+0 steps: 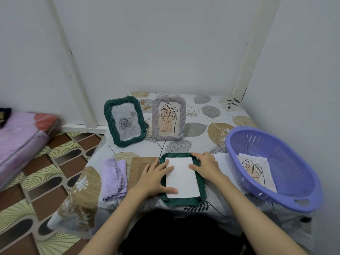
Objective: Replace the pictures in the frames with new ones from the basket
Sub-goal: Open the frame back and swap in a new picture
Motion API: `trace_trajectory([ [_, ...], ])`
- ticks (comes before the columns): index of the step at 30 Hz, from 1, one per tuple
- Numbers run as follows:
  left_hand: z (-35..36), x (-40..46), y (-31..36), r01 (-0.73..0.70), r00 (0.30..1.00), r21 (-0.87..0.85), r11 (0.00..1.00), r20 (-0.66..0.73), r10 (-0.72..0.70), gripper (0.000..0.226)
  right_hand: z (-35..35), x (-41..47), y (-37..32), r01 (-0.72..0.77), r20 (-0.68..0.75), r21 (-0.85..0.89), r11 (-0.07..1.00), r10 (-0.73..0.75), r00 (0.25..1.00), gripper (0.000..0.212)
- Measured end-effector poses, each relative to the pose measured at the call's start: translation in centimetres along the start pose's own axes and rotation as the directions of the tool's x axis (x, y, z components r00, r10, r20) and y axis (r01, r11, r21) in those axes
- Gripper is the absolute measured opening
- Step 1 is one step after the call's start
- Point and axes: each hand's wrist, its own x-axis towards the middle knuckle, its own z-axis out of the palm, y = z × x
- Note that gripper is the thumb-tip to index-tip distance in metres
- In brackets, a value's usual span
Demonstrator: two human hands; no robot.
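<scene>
On the leaf-print tablecloth point(206, 111), a green frame point(184, 201) lies face down with white paper point(181, 178) in it. Left hand point(156, 178) and right hand point(207, 165) press flat, fingers spread, gripping nothing. Brown backing board point(139, 166) and folded purple cloth point(114, 178) lie left; purple basket point(287, 173) with prints lies right. Two standing frames point(125, 122) are behind.

Two upright frames point(125, 122) behind flat frame point(182, 179), cloth point(114, 178) left, basket point(272, 168) right

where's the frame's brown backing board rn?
Head view: the brown backing board lies flat, left of the face-down green frame, between it and the purple cloth, partly under the left hand.
</scene>
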Motion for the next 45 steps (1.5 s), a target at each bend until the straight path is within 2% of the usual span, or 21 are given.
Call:
trace_trajectory([
  [3, 0.0, -0.1, -0.1, 0.0, 1.0, 0.01, 1.0, -0.022, 0.0, 0.103, 0.2, 0.1, 0.1, -0.009, -0.005, -0.002, 1.0, 0.009, 1.0, 0.054],
  [5, 0.0, -0.3, -0.2, 0.086, 0.985, -0.004, 0.996, -0.149, -0.085, 0.12, 0.3, 0.0, 0.2, -0.004, -0.013, 0.001, 1.0, 0.004, 1.0, 0.053],
  [6, 0.0, -0.4, -0.4, 0.171, 0.953, -0.027, 0.985, -0.249, -0.172, 0.12, 0.4, 0.0, 0.2, 0.0, -0.018, 0.004, 1.0, 0.0, 1.0, 0.053],
  [8, -0.2, -0.5, -1.0, 0.363, 0.848, -0.107, 0.925, -0.373, -0.376, 0.099, 0.4, -0.1, 0.3, 0.007, -0.027, 0.011, 1.0, -0.006, 1.0, 0.052],
  [9, -0.5, -0.5, -1.3, 0.444, 0.814, -0.141, 0.885, -0.351, -0.464, 0.089, 0.4, -0.1, 0.3, 0.01, -0.03, 0.014, 1.0, -0.009, 1.0, 0.052],
  [11, -1.0, -0.3, -1.6, 0.519, 0.791, -0.153, 0.841, -0.286, -0.541, 0.09, 0.4, -0.1, 0.4, 0.018, -0.036, 0.022, 1.0, -0.017, 0.999, 0.05],
  [15, -1.5, 0.0, -1.7, 0.538, 0.777, -0.174, 0.825, -0.277, -0.566, 0.086, 0.3, -0.5, 0.2, 0.033, -0.051, 0.041, 0.999, -0.031, 0.998, 0.044],
  [19, -2.4, 0.1, -1.4, 0.533, 0.718, -0.384, 0.754, -0.267, -0.643, 0.077, 0.3, -0.9, 0.3, 0.028, -0.068, 0.078, 0.997, -0.023, 0.997, 0.041],
  [27, -5.7, -0.4, -0.4, 0.273, 0.624, -0.583, 0.765, -0.498, -0.602, 0.079, 0.3, -2.2, 0.4, 0.065, -0.005, 0.006, 0.998, -0.065, 0.998, 0.042],
  [30, -6.3, -0.3, 0.5, 0.176, 0.67, -0.628, 0.758, -0.487, -0.56, 0.082, 0.2, -2.2, 0.4, 0.054, 0.014, 0.01, 0.998, -0.054, 0.998, 0.042],
  [32, -6.3, 0.0, 1.0, 0.122, 0.736, -0.693, 0.711, -0.417, -0.533, 0.088, 0.1, -2.3, 0.2, 0.062, -0.053, 0.024, 0.998, -0.061, 0.997, 0.044],
  [33, -6.3, 0.1, 1.4, 0.099, 0.777, -0.735, 0.671, -0.364, -0.514, 0.089, -0.1, -2.5, -0.2, 0.076, -0.116, 0.088, 0.993, -0.066, 0.991, 0.044],
  [34, -6.1, 0.3, 1.7, 0.076, 0.815, -0.784, 0.616, -0.307, -0.491, 0.087, -0.4, -2.8, -0.9, 0.1, -0.169, 0.225, 0.969, -0.063, 0.984, 0.044],
  [35, -6.0, 0.4, 2.2, 0.05, 0.848, -0.827, 0.56, -0.261, -0.462, 0.08, -0.7, -3.2, -1.6, 0.119, -0.184, 0.419, 0.9, -0.044, 0.982, 0.043],
  [37, -5.5, 0.6, 3.3, 0.026, 0.891, -0.872, 0.488, -0.201, -0.407, 0.064, -1.4, -3.9, -3.1, 0.084, -0.085, 0.737, 0.67, -0.031, 0.996, 0.044],
  [39, -4.8, 0.9, 4.0, 0.029, 0.918, -0.889, 0.456, -0.157, -0.365, 0.056, -1.4, -4.4, -3.5, 0.049, -0.023, 0.818, 0.572, -0.053, 0.998, 0.045],
  [41, -4.3, 1.0, 4.0, 0.04, 0.933, -0.858, 0.513, -0.152, -0.327, 0.054, -1.0, -4.4, -3.1, 0.03, -0.031, 0.807, 0.59, -0.009, 0.999, 0.046],
  [42, -3.9, 1.1, 3.5, 0.051, 0.929, -0.794, 0.605, -0.185, -0.321, 0.053, -0.7, -4.2, -2.7, 0.013, -0.042, 0.787, 0.617, 0.032, 0.999, 0.046],
  [44, -3.0, 1.1, 2.0, 0.102, 0.905, -0.551, 0.828, -0.294, -0.308, 0.051, -0.4, -4.0, -1.9, -0.031, -0.038, 0.748, 0.663, 0.089, 0.995, 0.048],
  [45, -2.6, 1.0, 1.1, 0.133, 0.896, -0.425, 0.895, -0.334, -0.292, 0.05, -0.2, -4.0, -1.8, -0.049, -0.025, 0.736, 0.676, 0.099, 0.995, 0.049],
])
